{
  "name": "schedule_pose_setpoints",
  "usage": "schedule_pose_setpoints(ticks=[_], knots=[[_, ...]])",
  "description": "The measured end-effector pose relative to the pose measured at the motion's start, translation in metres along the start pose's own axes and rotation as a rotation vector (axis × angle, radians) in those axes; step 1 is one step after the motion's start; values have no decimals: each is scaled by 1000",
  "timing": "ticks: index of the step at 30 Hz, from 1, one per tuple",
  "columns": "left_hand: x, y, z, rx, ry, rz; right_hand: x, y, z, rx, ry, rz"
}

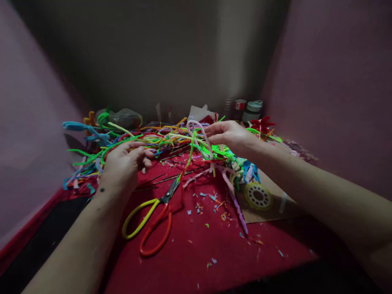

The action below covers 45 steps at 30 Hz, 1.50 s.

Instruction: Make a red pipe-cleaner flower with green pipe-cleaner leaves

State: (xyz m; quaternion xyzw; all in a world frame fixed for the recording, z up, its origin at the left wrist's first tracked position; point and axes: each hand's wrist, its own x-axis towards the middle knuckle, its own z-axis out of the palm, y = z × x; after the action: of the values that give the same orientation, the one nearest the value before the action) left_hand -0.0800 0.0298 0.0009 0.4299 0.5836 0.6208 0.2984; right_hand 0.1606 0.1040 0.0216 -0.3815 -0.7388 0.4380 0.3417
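My left hand hovers at the left edge of a pile of pipe cleaners, its fingers loosely bent and apart, nothing visible in them. On the right, my right hand reaches leftward over the pile with fingers stretched out. Its fingertips are beside a pale pink pipe cleaner loop; whether they touch it I cannot tell. Below the hands lie scissors with one yellow and one red handle, next to a bright green pipe cleaner. A pink and purple fuzzy strip lies to their right.
A yellow tape roll rests on a brown cardboard sheet. Small coloured scraps dot the red cloth. At the back stand a lidded container, a red can and a clear plastic bag. Walls close in both sides.
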Motion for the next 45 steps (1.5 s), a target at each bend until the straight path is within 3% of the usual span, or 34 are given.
schedule_pose_setpoints(ticks=[3,6,12,15,19,22,25,28,30,37,41,45], knots=[[0,1,0,-44,8,19,-13,7,-10,-9,85,76],[-5,1,6,1,-32,71,-23,18,-13,-96,39,76],[-29,0,30,328,-271,155,-36,27,-2,-557,-42,-85],[-34,-8,37,472,-410,210,-39,25,5,-663,-79,-149],[-34,-22,39,681,-508,258,-42,26,7,-588,-34,-137],[-32,-28,40,791,-512,280,-44,28,5,-491,48,-132],[-32,-25,40,751,-443,273,-47,28,2,-335,110,-160],[-35,-11,37,586,-323,175,-49,24,0,-173,128,-192],[-39,1,35,435,-336,57,-51,21,-1,-90,135,-201],[-46,12,30,22,-721,-352,-54,17,-5,122,155,-223],[-44,12,23,36,-725,-388,-55,16,-11,-96,148,-294],[-42,17,20,343,-676,-164,-58,16,-11,-664,130,-464]])
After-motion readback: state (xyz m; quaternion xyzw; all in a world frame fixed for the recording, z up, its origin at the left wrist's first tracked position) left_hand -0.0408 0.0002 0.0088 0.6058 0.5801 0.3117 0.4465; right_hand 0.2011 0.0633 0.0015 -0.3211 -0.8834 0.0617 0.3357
